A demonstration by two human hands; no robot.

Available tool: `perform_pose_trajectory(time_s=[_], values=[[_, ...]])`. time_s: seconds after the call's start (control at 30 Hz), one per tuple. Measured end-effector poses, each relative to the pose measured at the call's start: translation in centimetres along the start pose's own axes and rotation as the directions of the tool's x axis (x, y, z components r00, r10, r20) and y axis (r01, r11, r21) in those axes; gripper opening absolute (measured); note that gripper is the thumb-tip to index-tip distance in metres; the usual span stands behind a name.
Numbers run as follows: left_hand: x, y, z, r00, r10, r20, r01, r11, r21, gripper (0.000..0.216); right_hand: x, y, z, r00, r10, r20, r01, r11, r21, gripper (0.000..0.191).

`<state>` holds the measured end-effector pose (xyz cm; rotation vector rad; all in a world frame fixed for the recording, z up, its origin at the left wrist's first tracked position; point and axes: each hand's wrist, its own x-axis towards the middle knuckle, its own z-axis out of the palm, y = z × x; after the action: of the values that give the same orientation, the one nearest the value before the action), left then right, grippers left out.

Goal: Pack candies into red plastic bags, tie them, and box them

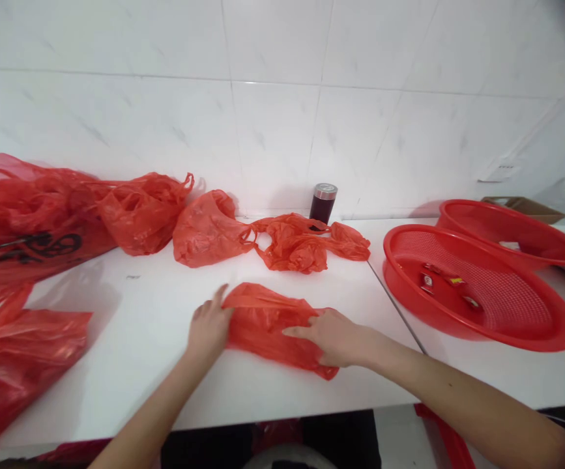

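A flattened red plastic bag (pixel 267 326) lies across the white table in front of me. My left hand (pixel 210 324) grips its left end, with fingers at the upper corner. At the other end, my right hand (pixel 335 337) is closed over the bag's edge, its index finger stretched along the top. Some folds under the right hand are hidden. Behind this bag sit a rounded, filled-looking red bag (pixel 208 228) and a crumpled red bag (pixel 296 244).
Two red plastic baskets, a near one (pixel 521 299) with several small wrapped packets (pixel 427 283) and a far one (pixel 507 228), stand on the right. A dark tumbler (pixel 322 205) is by the tiled wall. More red bags (pixel 28 352) fill the left side. A table seam (pixel 399 309) runs beside the near basket.
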<state>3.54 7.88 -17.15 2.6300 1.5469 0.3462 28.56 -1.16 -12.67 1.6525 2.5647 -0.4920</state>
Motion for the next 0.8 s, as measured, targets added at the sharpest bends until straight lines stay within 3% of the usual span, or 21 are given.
perform_pose_trajectory(time_s=[0.1,0.17,0.23,0.3,0.37,0.47,0.53,0.63,0.73,0.8], values=[[0.6,-1.1,-1.0,0.995,-0.067,0.079,0.064,0.997,0.044,0.043,-1.7,0.9,-1.2,0.997,0.078,-0.026,-0.075,0.992,0.102,0.082],[0.1,-0.6,-2.1,0.995,0.017,0.098,-0.015,1.0,-0.023,0.053,-3.1,1.7,-2.4,0.992,0.098,-0.074,-0.082,0.978,0.192,0.068],[-0.9,0.2,-3.3,0.987,0.124,0.097,-0.108,0.982,-0.157,0.063,-5.0,3.1,-3.6,0.967,0.163,-0.197,-0.1,0.95,0.297,0.051],[-2.1,0.7,-4.3,0.969,0.214,0.126,-0.165,0.934,-0.317,0.07,-7.6,5.3,-4.2,0.864,0.314,-0.394,-0.188,0.926,0.328,0.045],[-3.1,0.7,-5.2,0.943,0.27,0.195,-0.151,0.869,-0.471,0.071,-10.3,8.0,-4.1,0.696,0.522,-0.494,-0.444,0.853,0.275,0.054],[-4.1,0.4,-6.0,0.918,0.26,0.298,-0.016,0.776,-0.63,0.065,-13.3,11.5,-3.0,0.511,0.796,-0.324,-0.814,0.57,0.116,0.061],[-4.2,0.6,-6.1,0.92,0.237,0.313,0.05,0.72,-0.692,0.062,-13.8,12.2,-2.4,0.464,0.859,-0.218,-0.874,0.484,0.046,0.05],[-3.8,1.6,-5.7,0.919,0.267,0.288,0.038,0.668,-0.743,0.063,-12.4,11.1,-2.8,0.529,0.806,-0.264,-0.79,0.582,0.194,0.047],[-3.3,2.7,-5.3,0.909,0.312,0.277,0.005,0.655,-0.756,0.065,-10.4,10.1,-4.6,0.704,0.648,-0.29,-0.442,0.719,0.536,0.058],[-3.2,3.1,-5.1,0.903,0.323,0.283,-0.002,0.663,-0.749,0.065,-9.7,11.3,-5.8,0.747,0.599,-0.29,-0.317,0.704,0.636,0.062]])
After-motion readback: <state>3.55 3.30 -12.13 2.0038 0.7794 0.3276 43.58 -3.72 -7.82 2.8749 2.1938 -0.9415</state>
